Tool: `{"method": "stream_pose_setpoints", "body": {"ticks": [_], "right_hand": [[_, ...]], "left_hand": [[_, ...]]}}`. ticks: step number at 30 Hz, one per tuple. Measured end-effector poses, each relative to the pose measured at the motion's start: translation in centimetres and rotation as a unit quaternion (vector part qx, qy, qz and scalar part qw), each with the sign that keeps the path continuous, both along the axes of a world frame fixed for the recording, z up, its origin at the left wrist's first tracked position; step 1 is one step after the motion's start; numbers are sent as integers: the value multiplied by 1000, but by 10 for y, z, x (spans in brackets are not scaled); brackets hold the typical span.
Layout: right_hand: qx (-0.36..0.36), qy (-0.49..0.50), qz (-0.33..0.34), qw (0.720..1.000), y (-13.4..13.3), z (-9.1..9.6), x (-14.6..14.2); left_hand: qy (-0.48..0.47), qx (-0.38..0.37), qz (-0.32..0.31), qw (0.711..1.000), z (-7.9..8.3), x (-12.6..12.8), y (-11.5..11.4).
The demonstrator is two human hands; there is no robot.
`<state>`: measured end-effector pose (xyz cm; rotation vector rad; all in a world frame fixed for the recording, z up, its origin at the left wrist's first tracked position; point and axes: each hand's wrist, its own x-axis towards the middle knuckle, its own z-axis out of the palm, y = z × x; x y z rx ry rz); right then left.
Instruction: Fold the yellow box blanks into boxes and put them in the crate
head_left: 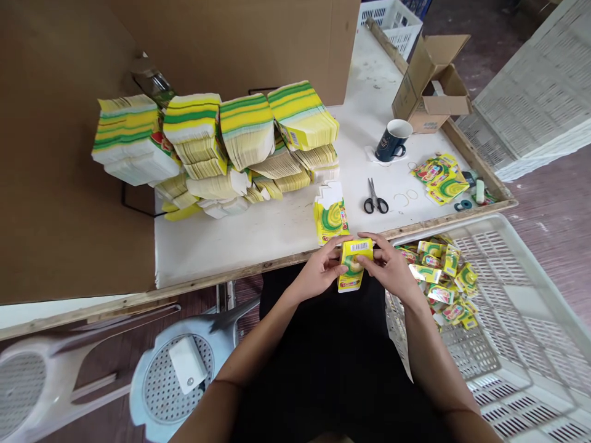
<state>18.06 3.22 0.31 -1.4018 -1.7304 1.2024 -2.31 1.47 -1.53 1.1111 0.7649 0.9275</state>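
Observation:
Both my hands hold one small yellow-and-green carton point(354, 264) just below the table's front edge. My left hand point(318, 271) grips its left side with curled fingers. My right hand point(390, 267) pinches its right side and top, where a barcode flap shows. A short stack of flat cartons point(330, 215) stands on the table right behind my hands. Large piles of flat carton blanks point(217, 144) fill the middle and left of the white table point(277, 231).
A white plastic crate point(517, 320) at my right holds several folded cartons point(438, 280). Black scissors point(375, 200), rubber bands, a dark mug point(392, 140), a loose carton pile point(441, 178) and an open cardboard box point(431, 86) lie on the table. Plastic stools point(175, 369) stand lower left.

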Motion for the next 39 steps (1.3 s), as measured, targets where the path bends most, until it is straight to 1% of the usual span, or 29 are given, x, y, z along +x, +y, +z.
{"method": "stream_pose_setpoints", "body": {"ticks": [4,6,7,9,11,15,18,21,23,24,25,26,27,29,30,31,32,33,35,36,37,38,39], "right_hand": [[2,-30,-39,999,-1,-3,-10],[5,-47,-41,998,-1,-3,-13],[7,-47,-31,998,0,-3,-13],[3,-22,0,1000,1,-3,-8],[9,20,13,1000,3,-5,-2],[42,80,-34,995,4,-13,2],[40,117,-58,991,2,-19,-5],[55,124,-68,988,-2,-19,-7],[77,105,-71,989,-4,-15,2],[96,80,-85,989,-5,-12,10],[119,42,-105,986,-6,-8,20],[153,-9,-148,977,-7,-4,33],[191,-75,-202,958,-8,0,46],[263,-209,-279,900,-9,5,69],[275,-242,-292,883,-10,6,77],[276,-252,-293,880,-10,6,81],[267,-247,-284,887,-10,4,81],[250,-228,-269,902,-10,1,78],[212,-179,-236,931,-10,-6,63],[198,-157,-223,942,-9,-10,54],[187,-139,-211,949,-8,-12,44],[176,-121,-198,957,-7,-14,36],[167,-105,-186,963,-5,-15,29]], "left_hand": [[12,20,4,1000,0,2,-1],[13,14,14,1000,0,1,-1],[12,6,19,1000,0,0,-1],[4,-17,24,1000,-1,-2,-1],[-6,-37,25,999,-2,-4,0],[-1,-48,35,998,-5,-1,0],[10,-27,52,998,-7,9,-2],[26,19,60,998,-10,18,-6],[52,49,55,996,-10,20,-5],[76,68,58,993,-11,18,-4],[110,93,67,987,-11,16,-1],[152,123,83,977,-12,12,2],[200,157,103,962,-14,7,6],[289,212,137,923,-19,-3,14],[320,225,144,909,-22,-7,18],[344,234,150,897,-24,-11,22],[360,244,159,886,-27,-14,25],[369,257,171,877,-29,-16,29],[373,286,217,856,-31,-22,38],[374,295,244,845,-32,-26,44],[378,295,274,834,-33,-32,51],[394,278,296,824,-35,-39,59],[417,254,304,818,-37,-46,67]]}}
